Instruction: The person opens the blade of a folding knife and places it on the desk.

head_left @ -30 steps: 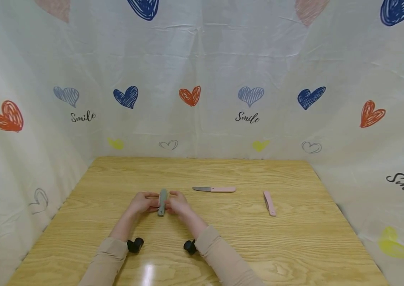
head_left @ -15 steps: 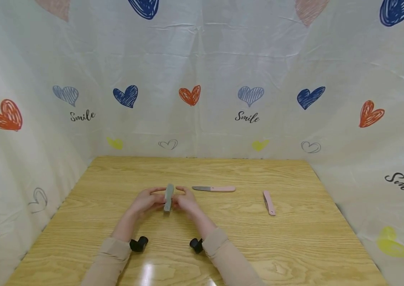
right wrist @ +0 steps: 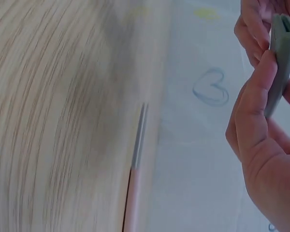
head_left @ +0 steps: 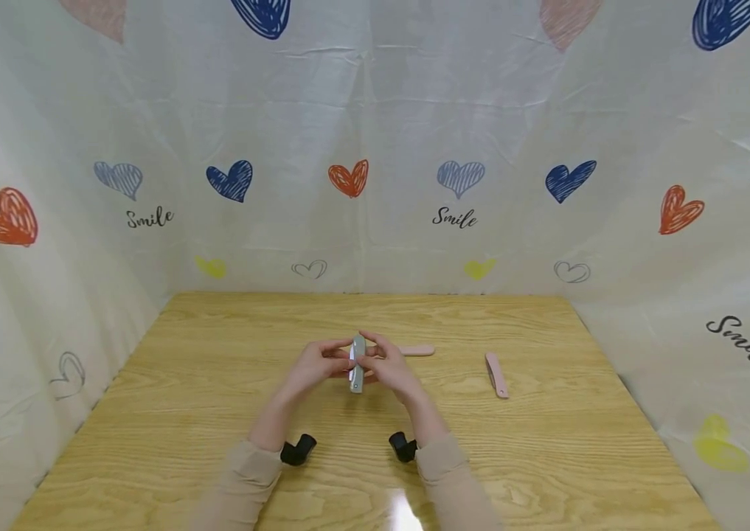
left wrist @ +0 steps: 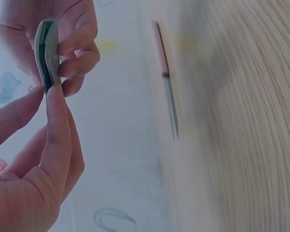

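A green folding knife (head_left: 358,366) is held up off the table between both hands, its handle roughly upright in the head view and a bright edge of blade showing at its left side. My left hand (head_left: 313,364) pinches it from the left. From the other side my right hand (head_left: 393,370) grips it with thumb and fingers. In the left wrist view the slot in the green handle (left wrist: 42,50) faces the camera. Behind the right hand lies an unfolded pink knife (head_left: 417,351), its blade hidden in the head view but visible in the right wrist view (right wrist: 139,140).
A folded pink knife (head_left: 497,376) lies farther right on the wooden table (head_left: 547,457). A white curtain (head_left: 388,110) printed with hearts hangs behind and beside the table. Black wrist cameras (head_left: 298,449) sit at both cuffs.
Both hands have carried the green folding knife to the right and lifted it, and they now cover the blade of the unfolded pink knife. The pink knives stay where they were.
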A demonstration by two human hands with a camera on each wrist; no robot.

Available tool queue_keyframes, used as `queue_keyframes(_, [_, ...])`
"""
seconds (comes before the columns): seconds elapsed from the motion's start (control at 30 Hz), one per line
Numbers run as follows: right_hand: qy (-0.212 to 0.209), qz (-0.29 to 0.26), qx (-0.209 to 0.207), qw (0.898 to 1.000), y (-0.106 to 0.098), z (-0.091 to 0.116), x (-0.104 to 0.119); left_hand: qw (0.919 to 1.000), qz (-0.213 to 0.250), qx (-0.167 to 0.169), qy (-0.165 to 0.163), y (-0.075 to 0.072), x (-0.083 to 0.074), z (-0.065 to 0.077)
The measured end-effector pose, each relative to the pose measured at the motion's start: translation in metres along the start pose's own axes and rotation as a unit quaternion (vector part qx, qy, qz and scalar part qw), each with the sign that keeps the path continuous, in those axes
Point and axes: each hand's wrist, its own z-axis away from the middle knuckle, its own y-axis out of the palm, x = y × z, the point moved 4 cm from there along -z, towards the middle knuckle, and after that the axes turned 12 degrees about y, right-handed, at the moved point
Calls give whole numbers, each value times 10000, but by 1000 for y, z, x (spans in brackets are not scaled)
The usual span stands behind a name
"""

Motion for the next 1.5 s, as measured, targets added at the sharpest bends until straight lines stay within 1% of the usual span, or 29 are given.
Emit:
queue_keyframes(0.1, [11,1,-19,10000,-12,7,-3,10000,71,17,28,14,0,-5])
queue_keyframes(0.27, [104,-44,-215,9997,-28,16,-10,9998,208,64,12,33,3,-11])
queue_keyframes(0.43, [175,-120,-308,9993,-37,22,-17,9991,393,132,1,46,9,-11])
queue_keyframes(0.53, [186,-159,-351,9991,-39,26,-21,9988,473,89,-10,51,11,-10])
queue_keyframes(0.7, [150,-166,-464,9987,-42,29,-23,9987,505,-14,-15,56,14,-9])
queue_keyframes(0.93, [135,-104,-483,9987,-46,31,-25,9973,729,-93,-29,60,19,-6])
queue_keyframes(1.07, [148,-87,-478,9987,-47,30,-28,9972,734,-144,-25,61,20,-6])
queue_keyframes(1.5, [143,-139,-389,9990,-47,28,-29,9966,809,-152,-42,59,20,-3])
